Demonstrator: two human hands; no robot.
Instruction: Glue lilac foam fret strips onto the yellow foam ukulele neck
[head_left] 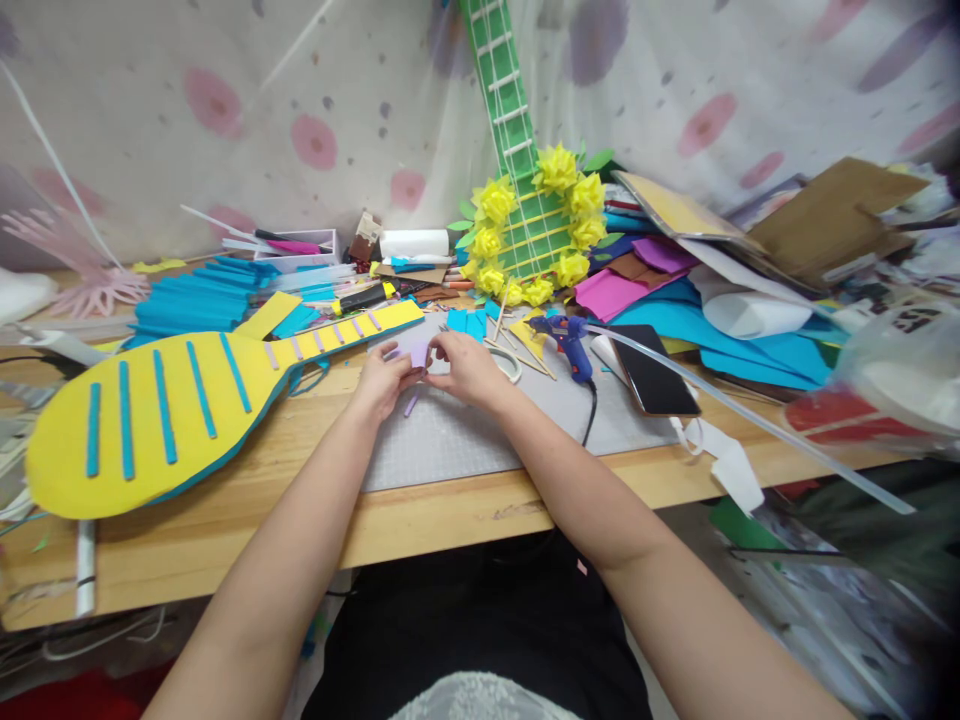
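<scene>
Over the grey cutting mat point(457, 455), my left hand point(386, 382) and my right hand point(466, 366) meet, both closed on a small light purple piece of foam or paper point(419, 354). My fingers cover part of it. Just below, a short purple strip point(411, 405) lies on the mat. To the left rests a yellow and blue craft guitar point(202, 400), with blue strips on its body and short purple strips along its neck. Right of my right hand are a roll of tape point(508, 366) and a blue glue gun point(568, 342) with a glue stick in it.
A green craft guitar point(517, 130) with yellow flowers leans at the back. A dark phone point(654, 370) lies on the right. Blue and pink sheets point(720, 350) pile up behind it. A clear plastic container point(885, 385) sits at the right edge. Blue folded paper point(195, 300) lies back left.
</scene>
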